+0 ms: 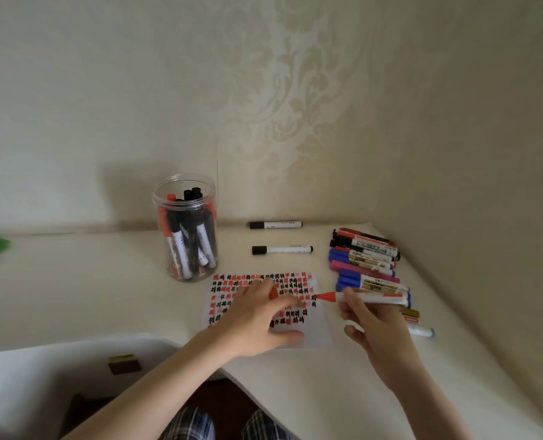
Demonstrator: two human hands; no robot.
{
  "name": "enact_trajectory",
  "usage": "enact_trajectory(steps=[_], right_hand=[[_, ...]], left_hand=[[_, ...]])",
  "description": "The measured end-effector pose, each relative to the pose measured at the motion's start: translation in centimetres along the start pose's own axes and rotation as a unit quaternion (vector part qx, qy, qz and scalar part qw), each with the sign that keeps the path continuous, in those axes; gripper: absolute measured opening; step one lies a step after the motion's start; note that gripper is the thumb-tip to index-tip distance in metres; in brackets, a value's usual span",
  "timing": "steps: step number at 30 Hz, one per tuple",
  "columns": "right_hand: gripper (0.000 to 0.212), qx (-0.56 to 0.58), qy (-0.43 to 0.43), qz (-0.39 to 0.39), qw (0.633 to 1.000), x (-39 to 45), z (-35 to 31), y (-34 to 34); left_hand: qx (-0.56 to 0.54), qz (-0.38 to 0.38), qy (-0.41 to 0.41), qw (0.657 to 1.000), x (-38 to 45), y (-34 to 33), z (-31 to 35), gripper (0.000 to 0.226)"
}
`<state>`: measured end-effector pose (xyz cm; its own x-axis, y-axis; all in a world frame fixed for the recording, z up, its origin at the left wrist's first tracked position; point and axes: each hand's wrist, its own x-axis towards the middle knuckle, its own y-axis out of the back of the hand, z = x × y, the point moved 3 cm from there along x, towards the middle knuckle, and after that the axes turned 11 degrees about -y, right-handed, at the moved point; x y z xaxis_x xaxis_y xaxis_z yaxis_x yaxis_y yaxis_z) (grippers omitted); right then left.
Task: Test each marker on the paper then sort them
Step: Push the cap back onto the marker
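Standing upright on the desk (111, 281), a clear plastic jar (186, 228) is holding a bundle of black and red markers. Beside it the left hand (257, 322) is pressing the scribbled paper (295, 312) flat while gripping a red cap (273, 293). The right hand (375, 331) is pinching an uncapped red marker (364, 297), its tip touching the paper's right edge and partly hiding a row of markers (364, 254).
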<state>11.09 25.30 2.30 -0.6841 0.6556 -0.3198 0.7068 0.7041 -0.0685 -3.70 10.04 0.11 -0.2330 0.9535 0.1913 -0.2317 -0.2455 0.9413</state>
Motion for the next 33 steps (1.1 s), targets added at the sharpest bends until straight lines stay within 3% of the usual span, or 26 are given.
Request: enact_trajectory(steps=[5, 8, 12, 17, 33], right_hand=[[0.012, -0.117, 0.077, 0.020, 0.990, 0.7, 0.8, -1.9], [0.015, -0.186, 0.124, 0.070, 0.972, 1.0, 1.9, -2.1], [0.031, -0.175, 0.108, 0.088, 0.975, 1.1, 2.3, -1.8], [0.003, -0.222, 0.132, 0.091, 0.962, 1.5, 2.9, -1.5], [0.003, -0.250, 0.137, 0.095, 0.954, 1.3, 2.9, -1.8]], left_hand=[[0.044, 0.023, -0.004, 0.999, 0.1, -1.5, -0.7, 0.064], [0.049, 0.037, -0.003, 0.998, 0.1, -1.6, -0.8, 0.063], [0.047, 0.045, -0.002, 0.998, 0.1, -1.7, -0.9, 0.060], [0.055, 0.049, -0.003, 0.997, 0.1, -1.8, -0.9, 0.060], [0.058, 0.043, 0.007, 0.997, 0.0, -1.7, -0.8, 0.060]])
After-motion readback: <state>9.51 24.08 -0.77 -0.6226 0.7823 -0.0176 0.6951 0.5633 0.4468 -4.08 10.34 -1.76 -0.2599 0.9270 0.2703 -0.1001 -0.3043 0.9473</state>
